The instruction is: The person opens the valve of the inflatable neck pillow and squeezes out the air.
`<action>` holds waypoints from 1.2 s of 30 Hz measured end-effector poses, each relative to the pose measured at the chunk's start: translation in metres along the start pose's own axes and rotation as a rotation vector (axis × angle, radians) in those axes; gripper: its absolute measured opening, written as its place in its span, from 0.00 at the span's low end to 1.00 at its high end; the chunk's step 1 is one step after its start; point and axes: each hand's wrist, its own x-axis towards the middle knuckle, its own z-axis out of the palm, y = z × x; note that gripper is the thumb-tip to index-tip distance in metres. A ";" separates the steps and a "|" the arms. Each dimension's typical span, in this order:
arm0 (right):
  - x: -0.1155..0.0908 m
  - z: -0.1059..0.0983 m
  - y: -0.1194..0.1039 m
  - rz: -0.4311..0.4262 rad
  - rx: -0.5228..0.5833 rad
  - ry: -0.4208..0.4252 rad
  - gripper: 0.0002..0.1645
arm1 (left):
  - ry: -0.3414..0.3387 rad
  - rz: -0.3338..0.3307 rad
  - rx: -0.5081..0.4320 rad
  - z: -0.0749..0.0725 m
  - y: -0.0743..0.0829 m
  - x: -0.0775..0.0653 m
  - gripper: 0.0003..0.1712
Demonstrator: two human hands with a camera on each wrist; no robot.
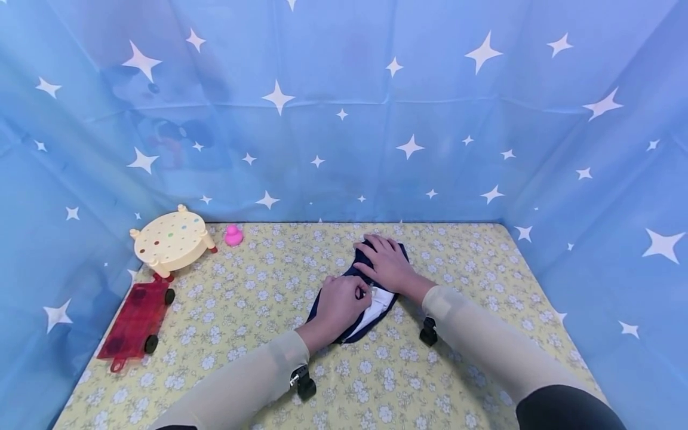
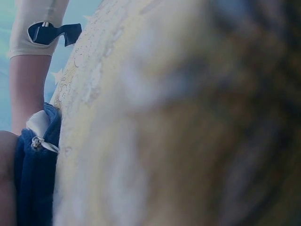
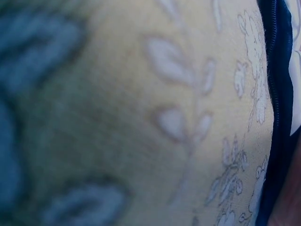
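A navy cloth zip pouch (image 1: 352, 273) lies on the table with its white inside (image 1: 380, 300) showing through the gap. My left hand (image 1: 340, 304) is at its near left part, thumb and forefinger pinching the pouch beside the opening. Over the far end, my right hand (image 1: 388, 264) rests with its fingers spread on the cloth. The left wrist view shows a metal zip slider (image 2: 36, 142) with a pale pull hanging from it, clear of any fingers. In the right wrist view, zip teeth (image 3: 275, 70) run along the navy edge.
A yellow flowered cloth (image 1: 258, 334) covers the table. At the left stand a cream spotted toy stool (image 1: 171, 239) and a red see-through wheeled cart (image 1: 134, 322). A pink rubber duck (image 1: 233, 235) sits near the back edge. Blue star-patterned curtains (image 1: 344, 143) hang round the table.
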 end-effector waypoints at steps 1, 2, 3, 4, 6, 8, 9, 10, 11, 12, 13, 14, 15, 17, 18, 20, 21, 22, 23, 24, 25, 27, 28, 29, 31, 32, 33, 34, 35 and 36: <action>0.000 0.000 0.000 -0.003 0.006 0.002 0.37 | 0.000 0.000 0.002 0.000 0.000 0.000 0.03; 0.000 0.000 0.000 -0.007 0.013 0.006 0.38 | -0.001 0.000 0.003 0.000 0.000 0.000 0.04; 0.000 0.001 0.001 -0.008 0.022 0.006 0.38 | -0.003 -0.002 0.005 0.000 0.001 0.000 0.04; -0.001 0.001 0.001 -0.009 0.028 0.005 0.38 | -0.004 -0.003 0.007 -0.001 0.001 0.000 0.04; -0.001 0.001 0.001 -0.010 0.033 0.000 0.38 | -0.006 -0.004 0.014 -0.001 0.002 0.000 0.04; -0.002 0.002 0.001 -0.004 0.028 -0.010 0.38 | -0.008 -0.002 0.020 -0.002 0.002 0.000 0.05; -0.002 0.002 0.001 0.000 0.024 -0.013 0.38 | -0.007 0.000 0.022 -0.002 0.002 0.000 0.05; -0.001 0.001 0.001 0.001 0.020 -0.014 0.38 | -0.004 0.002 0.020 -0.002 0.002 0.001 0.05; -0.001 0.001 0.001 0.002 0.020 -0.013 0.37 | -0.001 0.002 0.019 -0.002 0.002 0.001 0.05; -0.001 0.000 0.001 0.002 0.019 -0.011 0.37 | 0.001 0.001 0.019 -0.003 0.002 0.001 0.05; -0.001 0.000 0.000 0.004 0.020 -0.012 0.37 | 0.002 0.003 0.015 -0.002 0.002 0.001 0.05; -0.001 0.000 0.000 0.004 0.019 -0.013 0.37 | 0.003 0.004 0.014 -0.002 0.002 0.001 0.04; 0.000 -0.001 0.000 0.005 0.018 -0.017 0.37 | 0.002 0.002 0.010 -0.002 0.002 0.001 0.04; -0.001 -0.001 0.000 0.008 0.013 -0.027 0.37 | -0.001 -0.001 0.012 -0.002 0.002 0.000 0.05; -0.001 -0.001 -0.001 0.010 0.009 -0.033 0.37 | -0.003 -0.001 0.011 -0.002 0.002 0.000 0.05; -0.001 -0.001 0.000 0.013 0.003 -0.040 0.37 | -0.004 -0.004 0.009 -0.002 0.003 0.000 0.05; -0.001 -0.001 0.000 0.014 0.001 -0.040 0.38 | -0.003 -0.006 0.008 -0.003 0.003 0.000 0.05; 0.000 -0.001 0.000 0.014 0.001 -0.037 0.38 | 0.000 -0.005 0.009 -0.003 0.003 0.000 0.04; 0.000 -0.001 0.000 0.014 0.001 -0.033 0.38 | 0.001 -0.003 0.009 -0.004 0.003 0.001 0.04; 0.001 -0.001 0.001 0.014 0.000 -0.031 0.37 | 0.001 -0.002 0.006 -0.004 0.003 0.001 0.03; 0.001 -0.002 0.001 0.014 -0.001 -0.028 0.37 | 0.002 -0.001 0.007 -0.004 0.003 0.002 0.03; 0.003 -0.002 0.002 0.016 0.002 -0.026 0.37 | 0.002 0.002 0.005 -0.005 0.002 0.003 0.03; 0.003 -0.003 0.003 0.012 0.013 -0.023 0.37 | 0.005 0.005 0.004 -0.005 0.002 0.004 0.03; 0.003 -0.004 0.002 0.010 0.027 -0.024 0.37 | 0.008 0.007 0.003 -0.003 0.001 0.004 0.04; 0.001 -0.004 0.001 0.016 0.070 -0.035 0.37 | 0.008 0.005 0.002 -0.001 0.000 0.003 0.05; 0.000 -0.004 0.000 0.020 0.096 -0.033 0.38 | 0.006 0.005 0.001 0.000 -0.001 0.002 0.06; -0.002 -0.004 -0.002 0.031 0.123 -0.029 0.38 | 0.005 0.006 0.000 0.002 -0.002 0.002 0.06; -0.005 -0.004 -0.005 0.047 0.147 -0.019 0.38 | 0.008 0.009 0.001 0.003 -0.002 0.001 0.06; -0.008 -0.004 -0.009 0.069 0.173 -0.010 0.39 | 0.008 0.009 0.003 0.003 -0.003 0.000 0.06; -0.010 -0.004 -0.012 0.089 0.194 0.005 0.39 | 0.011 0.011 0.006 0.002 -0.002 0.001 0.05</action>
